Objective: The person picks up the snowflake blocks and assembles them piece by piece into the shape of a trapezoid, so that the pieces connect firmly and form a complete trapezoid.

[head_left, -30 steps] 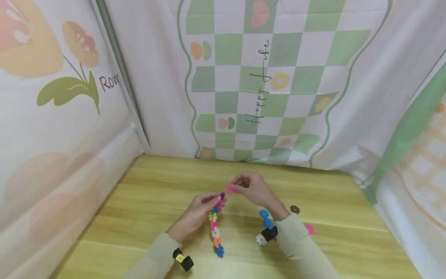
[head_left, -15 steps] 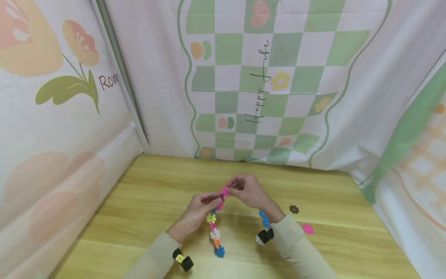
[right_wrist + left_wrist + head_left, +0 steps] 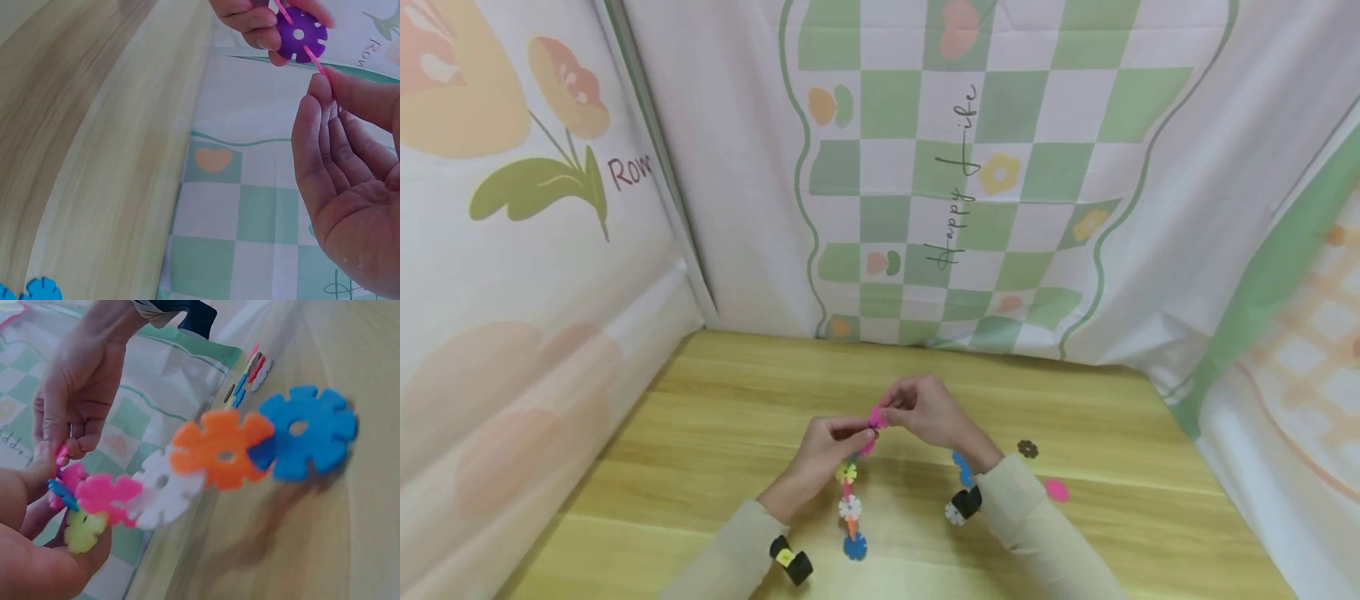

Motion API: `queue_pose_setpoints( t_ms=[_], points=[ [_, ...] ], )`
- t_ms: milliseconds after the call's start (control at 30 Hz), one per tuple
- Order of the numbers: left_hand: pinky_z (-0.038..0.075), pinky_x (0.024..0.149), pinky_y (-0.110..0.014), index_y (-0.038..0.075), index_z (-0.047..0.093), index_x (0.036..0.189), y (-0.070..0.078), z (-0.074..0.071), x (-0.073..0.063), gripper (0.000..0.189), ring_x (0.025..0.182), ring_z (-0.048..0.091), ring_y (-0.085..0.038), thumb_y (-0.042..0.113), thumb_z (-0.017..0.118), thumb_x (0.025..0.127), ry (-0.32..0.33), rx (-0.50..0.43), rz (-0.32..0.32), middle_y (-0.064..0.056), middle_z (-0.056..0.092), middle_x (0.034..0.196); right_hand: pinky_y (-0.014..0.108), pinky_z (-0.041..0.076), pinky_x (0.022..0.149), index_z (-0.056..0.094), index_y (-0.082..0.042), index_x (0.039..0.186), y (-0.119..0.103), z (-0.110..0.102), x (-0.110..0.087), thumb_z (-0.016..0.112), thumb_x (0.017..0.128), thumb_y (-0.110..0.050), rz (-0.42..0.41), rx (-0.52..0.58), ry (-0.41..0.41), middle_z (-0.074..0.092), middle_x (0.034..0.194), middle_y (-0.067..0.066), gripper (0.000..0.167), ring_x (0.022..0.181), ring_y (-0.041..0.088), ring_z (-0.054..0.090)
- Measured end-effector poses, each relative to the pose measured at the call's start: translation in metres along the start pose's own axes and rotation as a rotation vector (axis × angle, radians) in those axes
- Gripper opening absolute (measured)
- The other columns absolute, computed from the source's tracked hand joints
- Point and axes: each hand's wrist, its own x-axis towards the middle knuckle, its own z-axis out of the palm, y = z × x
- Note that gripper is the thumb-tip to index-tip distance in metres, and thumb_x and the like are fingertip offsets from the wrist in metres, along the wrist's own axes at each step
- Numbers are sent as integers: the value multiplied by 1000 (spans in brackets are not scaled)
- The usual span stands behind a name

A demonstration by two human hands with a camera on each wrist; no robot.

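Note:
My left hand (image 3: 823, 454) pinches the upper end of a chain of interlocking flower-shaped plastic discs. Yellow (image 3: 85, 531), white (image 3: 161, 484), orange (image 3: 222, 450) and blue (image 3: 307, 432) discs hang from it, linked edge to edge, with pink ones among them. At the top sits a purple disc (image 3: 302, 36), held by my left fingers. Between thumb and fingertips my right hand (image 3: 928, 410) pinches a pink disc (image 3: 877, 417), seen edge-on in the right wrist view. Its edge meets the purple disc's rim at a slot; how deep it sits cannot be told.
Loose discs lie on the wooden table to the right: brown (image 3: 1027, 449), pink (image 3: 1057, 490), blue (image 3: 962, 468) and white (image 3: 954, 513), some partly hidden by the right forearm and its black wrist device (image 3: 967, 502). A printed curtain (image 3: 887, 167) closes off the back.
My right hand has moved left and slightly down, bringing the pink disc from apart to against the purple one. The left hand stays nearly in place; the chain's lower end has swung slightly left.

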Motion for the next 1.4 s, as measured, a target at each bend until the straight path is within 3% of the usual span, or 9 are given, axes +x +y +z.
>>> queue_pose_setpoints(
  t_ms=[100, 233, 333, 433, 567, 767, 1033, 1200, 1400],
  points=[
    [61, 91, -26, 3, 73, 128, 2, -2, 1, 39, 100, 72, -14, 30, 76, 99, -36, 38, -38, -23, 74, 123, 36, 65, 72, 77, -7, 102, 6, -3, 3, 75, 98, -10, -46, -7, -23, 78, 92, 8, 5, 84, 37, 76],
    [59, 97, -29, 7, 72, 129, 6, -2, 2, 42, 106, 70, -14, 39, 72, 101, -34, 86, -50, -14, 74, 122, 38, 66, 77, 78, -6, 104, 8, -7, 6, 73, 99, -8, -69, -8, -91, 79, 96, 9, 7, 86, 32, 77],
    [60, 96, -29, 6, 71, 128, 6, -2, 1, 38, 106, 69, -14, 33, 71, 102, -17, 80, -29, -8, 74, 119, 44, 66, 83, 78, -8, 106, 4, -9, 6, 72, 101, -10, -62, -28, -145, 80, 99, 8, 9, 89, 26, 78],
    [60, 95, -28, 4, 71, 126, 5, -1, 0, 32, 104, 69, -15, 27, 72, 102, -16, 73, -18, -8, 74, 116, 35, 65, 85, 77, -7, 110, 2, -13, 1, 72, 101, -14, -59, -84, -168, 80, 102, 5, 13, 92, 19, 77],
    [60, 92, -25, 4, 72, 121, 4, -1, 0, 27, 100, 69, -13, 24, 72, 102, 3, 96, -30, -6, 74, 112, 22, 61, 84, 74, -1, 115, 5, -26, -17, 74, 99, -16, -43, -168, -181, 79, 103, 4, 22, 93, 14, 75],
    [61, 87, -24, 3, 71, 117, 4, -5, 1, 23, 95, 69, -13, 20, 71, 102, 74, 129, -35, -7, 73, 108, 20, 60, 78, 74, 0, 113, 25, -42, -56, 78, 96, -12, -29, -296, -212, 78, 99, 3, 21, 89, 10, 73],
    [61, 86, -23, 6, 72, 120, 4, -14, 1, 23, 96, 68, -14, 21, 70, 102, 127, 162, -16, -9, 73, 110, 18, 58, 70, 76, -6, 104, 50, -29, -104, 84, 87, -9, -33, -340, -292, 75, 92, 1, 20, 78, 0, 64],
    [61, 86, -24, 8, 73, 121, 5, -18, 1, 23, 97, 68, -15, 22, 70, 103, 135, 169, -5, -8, 73, 110, 18, 54, 66, 77, -11, 103, 56, -21, -118, 84, 88, -13, 8, -338, -298, 69, 88, -7, 17, 76, -1, 57],
    [61, 87, -25, 7, 74, 119, 8, -19, 1, 20, 96, 67, -14, 20, 68, 104, 138, 184, 6, -8, 73, 108, 19, 55, 68, 72, -14, 96, 56, -19, -117, 83, 88, -9, 64, -288, -260, 68, 87, -7, 14, 77, 1, 59]
  ],
)
